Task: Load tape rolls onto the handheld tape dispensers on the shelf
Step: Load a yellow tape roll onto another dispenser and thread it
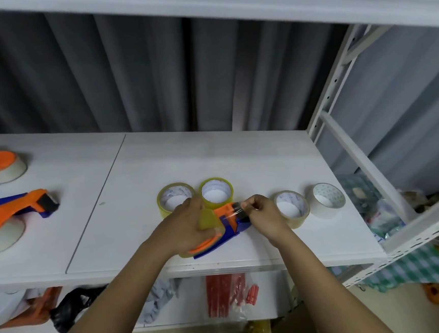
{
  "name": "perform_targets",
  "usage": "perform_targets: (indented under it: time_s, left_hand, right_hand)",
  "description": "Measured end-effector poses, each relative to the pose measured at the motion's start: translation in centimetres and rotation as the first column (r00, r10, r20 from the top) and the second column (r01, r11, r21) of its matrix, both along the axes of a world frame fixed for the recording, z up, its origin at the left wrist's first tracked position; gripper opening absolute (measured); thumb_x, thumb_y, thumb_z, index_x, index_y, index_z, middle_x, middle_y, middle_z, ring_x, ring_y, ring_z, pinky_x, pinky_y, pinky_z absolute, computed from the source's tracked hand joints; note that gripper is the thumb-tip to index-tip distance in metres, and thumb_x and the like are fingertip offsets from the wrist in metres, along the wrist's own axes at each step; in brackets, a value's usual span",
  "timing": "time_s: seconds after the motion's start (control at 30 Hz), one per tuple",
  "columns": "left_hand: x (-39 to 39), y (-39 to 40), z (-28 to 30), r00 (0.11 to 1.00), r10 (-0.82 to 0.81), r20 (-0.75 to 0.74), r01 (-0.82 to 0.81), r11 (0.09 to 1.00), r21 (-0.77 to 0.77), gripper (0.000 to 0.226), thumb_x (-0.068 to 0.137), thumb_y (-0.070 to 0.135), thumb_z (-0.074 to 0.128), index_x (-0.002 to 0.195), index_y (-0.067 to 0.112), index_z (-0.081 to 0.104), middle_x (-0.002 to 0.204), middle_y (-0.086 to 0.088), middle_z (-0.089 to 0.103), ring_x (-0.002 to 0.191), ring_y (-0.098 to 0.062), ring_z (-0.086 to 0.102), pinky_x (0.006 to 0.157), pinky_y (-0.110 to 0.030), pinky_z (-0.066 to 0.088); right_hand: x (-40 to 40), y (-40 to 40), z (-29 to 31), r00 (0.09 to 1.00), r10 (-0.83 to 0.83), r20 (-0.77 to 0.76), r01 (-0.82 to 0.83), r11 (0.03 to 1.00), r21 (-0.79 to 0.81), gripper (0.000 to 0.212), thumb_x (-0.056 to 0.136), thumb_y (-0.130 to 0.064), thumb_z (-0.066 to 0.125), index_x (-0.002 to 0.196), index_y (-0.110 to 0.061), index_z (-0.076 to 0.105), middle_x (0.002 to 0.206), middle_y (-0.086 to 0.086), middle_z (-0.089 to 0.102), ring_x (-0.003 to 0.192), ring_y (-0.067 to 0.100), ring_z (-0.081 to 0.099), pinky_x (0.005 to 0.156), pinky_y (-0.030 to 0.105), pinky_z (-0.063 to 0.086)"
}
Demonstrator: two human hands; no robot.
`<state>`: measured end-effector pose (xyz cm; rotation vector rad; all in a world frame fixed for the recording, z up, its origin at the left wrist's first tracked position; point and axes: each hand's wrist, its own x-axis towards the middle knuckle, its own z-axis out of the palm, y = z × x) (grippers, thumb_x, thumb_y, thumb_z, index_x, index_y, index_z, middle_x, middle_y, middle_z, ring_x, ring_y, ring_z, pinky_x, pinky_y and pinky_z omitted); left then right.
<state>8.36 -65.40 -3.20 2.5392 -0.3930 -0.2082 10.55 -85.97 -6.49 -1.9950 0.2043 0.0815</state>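
So both hands are working on one orange and blue tape dispenser [227, 225] that sits near the front edge of the white shelf [238, 154], roughly in the middle. The left hand [189, 226] is wrapped around the back of it, fingers curled over the yellowish roll [209, 220] that's mounted on the dispenser, holding the whole thing steady. The right hand [263, 213] is at the front end, thumb and fingers pinched on the clear tape end [234, 212] right by the black roller; the strip looks stretched across the orange nose, but it's so see-through I can't tell exactly where it ends. Just behind the hands there are two yellow-tinted tape rolls [176, 198] lying flat, side by side and touching or nearly so, the left one partly hidden by the left hand. To the right of the right hand is a clear roll [292, 207] lying flat, and just beside that a white roll [327, 200] tipped a bit on its edge. Over on the far left of the shelf are two more dispensers [13, 213] in the same orange and blue, each with a pale roll on it, one behind the other. Grey curtain [125, 76] hangs behind the shelf.
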Motion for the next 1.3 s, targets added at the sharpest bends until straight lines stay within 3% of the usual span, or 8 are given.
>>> perform_targets:
  time_s: [0.13, 0.3, 0.5, 0.63, 0.8, 0.97, 1.1, 1.3]
  left_hand:
    - [0.0, 0.1, 0.2, 0.999, -0.035, -0.024, 0.035, 0.999, -0.015, 0.045, 0.077, 0.048, 0.069, 0.096, 0.024, 0.036, 0.094, 0.003, 0.047, 0.085, -0.015, 0.047, 0.061, -0.026, 0.037]
    - [0.0, -0.5, 0.2, 0.995, -0.001, -0.097, 0.007, 0.998, 0.064, 0.049, 0.08, 0.046, 0.063, 0.108, 0.018, 0.034, 0.105, -0.003, 0.046, 0.096, -0.02, 0.043, 0.071, -0.032, 0.04]
    - [-1.2, -2.0, 0.2, 0.99, 0.05, 0.132, -0.065, 0.991, 0.116, 0.056, 0.079, 0.055, 0.062, 0.108, 0.013, 0.039, 0.101, -0.005, 0.054, 0.09, -0.024, 0.052, 0.061, -0.031, 0.034]
    - [-1.2, -1.3, -0.1, 0.987, 0.025, 0.156, -0.038, 0.996, 0.079, 0.05, 0.078, 0.053, 0.064, 0.101, 0.018, 0.037, 0.089, 0.002, 0.05, 0.077, -0.018, 0.046, 0.054, -0.03, 0.03]
    - [-1.1, -0.1, -0.7, 0.994, 0.039, 0.105, -0.035, 0.999, -0.036, 0.053, 0.074, 0.06, 0.066, 0.099, 0.03, 0.03, 0.088, 0.003, 0.054, 0.07, -0.012, 0.048, 0.049, -0.023, 0.03]
    - [-1.2, 0.6, -1.2, 0.997, 0.065, 0.029, -0.06, 0.99, -0.131, 0.053, 0.069, 0.065, 0.066, 0.095, 0.035, 0.03, 0.087, 0.006, 0.054, 0.07, -0.006, 0.05, 0.053, -0.024, 0.036]
    - [-1.3, 1.2, -1.5, 0.997, 0.075, 0.002, -0.073, 0.98, -0.183, 0.052, 0.068, 0.064, 0.067, 0.094, 0.034, 0.033, 0.087, 0.006, 0.054, 0.071, -0.006, 0.051, 0.055, -0.025, 0.04]
    - [-1.1, 1.2, -0.8, 0.989, 0.075, -0.129, -0.101, 0.974, -0.201, 0.049, 0.069, 0.058, 0.067, 0.089, 0.029, 0.032, 0.083, 0.005, 0.05, 0.066, -0.006, 0.046, 0.054, -0.024, 0.038]
  right_hand:
    - [-0.6, -0.3, 0.3, 1.0, -0.005, 0.019, 0.005, 1.0, -0.017, 0.022, 0.091, -0.012, 0.051, 0.072, -0.021, 0.054, 0.073, -0.007, 0.06, 0.072, 0.012, 0.055, 0.065, 0.024, 0.044]
    - [-1.1, 0.2, 0.2, 0.998, -0.034, 0.045, 0.036, 0.999, -0.038, 0.012, 0.093, -0.011, 0.048, 0.083, -0.013, 0.055, 0.078, -0.004, 0.059, 0.072, 0.01, 0.053, 0.059, 0.018, 0.039]
    - [-1.7, 0.1, -0.2, 0.994, -0.095, 0.049, 0.092, 0.994, 0.061, 0.016, 0.092, -0.007, 0.05, 0.078, -0.011, 0.054, 0.074, -0.004, 0.059, 0.067, 0.006, 0.052, 0.051, 0.005, 0.039]
    - [-1.8, -0.2, -0.2, 0.996, -0.091, 0.007, 0.089, 0.989, 0.114, 0.019, 0.092, -0.004, 0.049, 0.075, -0.012, 0.053, 0.071, -0.003, 0.057, 0.065, 0.007, 0.051, 0.056, 0.014, 0.04]
    - [-1.6, -0.2, -0.5, 0.987, -0.157, -0.022, 0.158, 0.965, 0.211, 0.025, 0.092, -0.003, 0.051, 0.07, -0.015, 0.053, 0.073, 0.002, 0.058, 0.072, 0.017, 0.052, 0.072, 0.032, 0.045]
    - [-1.4, -0.1, -0.6, 0.981, -0.179, -0.069, 0.191, 0.934, 0.301, 0.025, 0.092, -0.003, 0.051, 0.07, -0.013, 0.055, 0.07, 0.003, 0.058, 0.067, 0.014, 0.052, 0.063, 0.026, 0.045]
    - [-1.4, 0.1, -0.7, 0.973, -0.214, -0.084, 0.23, 0.906, 0.355, 0.024, 0.092, -0.004, 0.053, 0.07, -0.012, 0.056, 0.071, 0.004, 0.059, 0.069, 0.016, 0.054, 0.066, 0.028, 0.046]
    - [-2.4, 0.4, 0.0, 0.987, -0.156, 0.045, 0.135, 0.941, 0.311, 0.021, 0.092, -0.009, 0.055, 0.073, -0.014, 0.058, 0.076, 0.001, 0.062, 0.072, 0.014, 0.057, 0.071, 0.03, 0.048]
